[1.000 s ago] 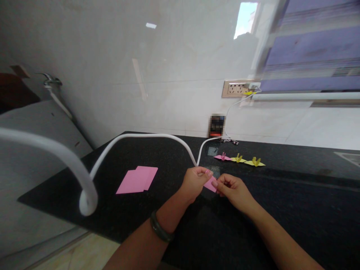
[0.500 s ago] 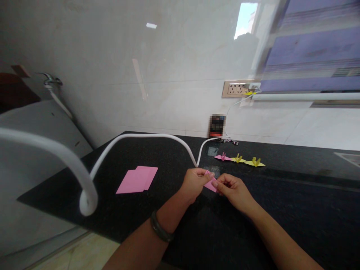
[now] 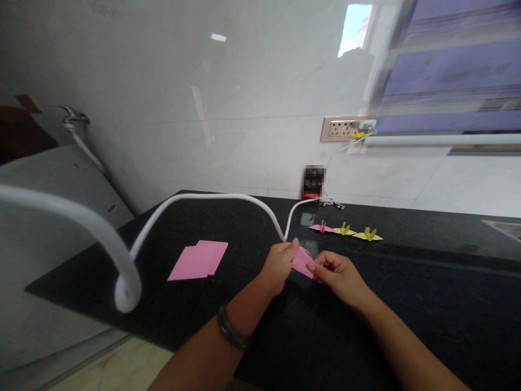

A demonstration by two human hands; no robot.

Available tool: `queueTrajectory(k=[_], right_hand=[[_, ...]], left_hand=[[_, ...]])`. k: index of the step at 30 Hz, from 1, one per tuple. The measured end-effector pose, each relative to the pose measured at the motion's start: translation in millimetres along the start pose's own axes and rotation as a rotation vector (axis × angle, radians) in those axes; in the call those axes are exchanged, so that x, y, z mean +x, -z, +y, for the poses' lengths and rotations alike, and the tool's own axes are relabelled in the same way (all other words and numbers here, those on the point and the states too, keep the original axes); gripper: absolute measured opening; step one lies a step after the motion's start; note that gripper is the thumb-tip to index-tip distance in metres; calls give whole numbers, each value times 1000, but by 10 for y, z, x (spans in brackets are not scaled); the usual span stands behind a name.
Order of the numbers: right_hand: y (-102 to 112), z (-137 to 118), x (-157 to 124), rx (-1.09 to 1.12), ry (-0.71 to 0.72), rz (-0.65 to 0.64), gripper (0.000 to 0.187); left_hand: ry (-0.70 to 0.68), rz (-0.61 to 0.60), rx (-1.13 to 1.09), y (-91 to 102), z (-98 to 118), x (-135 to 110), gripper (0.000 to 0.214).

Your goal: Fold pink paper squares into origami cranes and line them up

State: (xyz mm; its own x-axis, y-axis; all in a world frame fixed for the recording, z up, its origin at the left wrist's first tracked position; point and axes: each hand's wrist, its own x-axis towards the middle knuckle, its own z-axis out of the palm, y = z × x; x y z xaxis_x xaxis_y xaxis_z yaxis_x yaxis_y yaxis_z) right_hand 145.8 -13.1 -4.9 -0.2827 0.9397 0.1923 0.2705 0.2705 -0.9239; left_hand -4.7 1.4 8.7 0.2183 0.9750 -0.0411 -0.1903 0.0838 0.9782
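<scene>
Between my hands is a small folded piece of pink origami paper (image 3: 302,263), held just above the dark countertop (image 3: 252,347). My left hand (image 3: 280,266) grips its left edge, the thumb raised along that side and the other fingers partly hidden behind it. At the lower right corner, my right hand (image 3: 332,272) pinches the paper between thumb and fingers. Beyond my right hand stands a row of folded paper cranes: a pink crane (image 3: 323,227), then a yellow crane (image 3: 344,229) and another yellow crane (image 3: 368,234). To the left lie flat pink paper sheets (image 3: 197,260), overlapping each other.
A white bendable tube (image 3: 220,196) arches over the counter, dipping down behind my left hand. By the wall leans a blurred-out device (image 3: 313,182) near a white cable (image 3: 330,163) from the wall socket (image 3: 342,129). The counter's left edge (image 3: 101,319) drops to the floor.
My left thumb has lifted off the paper's face and moved up and left, exposing more of the pink paper. The right hand keeps its pinch in nearly the same place.
</scene>
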Motion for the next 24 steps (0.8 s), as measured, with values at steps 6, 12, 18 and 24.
queueTrajectory(k=[6,12,18,24], right_hand=[[-19,-29,1,-15,-1,3,24],[-52,-73,-7,-98,38,45,23],[-72,-78,-9,-180,94,80,23],[-77,-86,-8,-207,102,105,23]], left_hand=[[-116,59,83,7,-5,11,26],[-76,83,121,-13,-29,-5,23],[-31,47,7,-24,-57,-5,22],[-82,110,-9,-30,-57,-12,21]])
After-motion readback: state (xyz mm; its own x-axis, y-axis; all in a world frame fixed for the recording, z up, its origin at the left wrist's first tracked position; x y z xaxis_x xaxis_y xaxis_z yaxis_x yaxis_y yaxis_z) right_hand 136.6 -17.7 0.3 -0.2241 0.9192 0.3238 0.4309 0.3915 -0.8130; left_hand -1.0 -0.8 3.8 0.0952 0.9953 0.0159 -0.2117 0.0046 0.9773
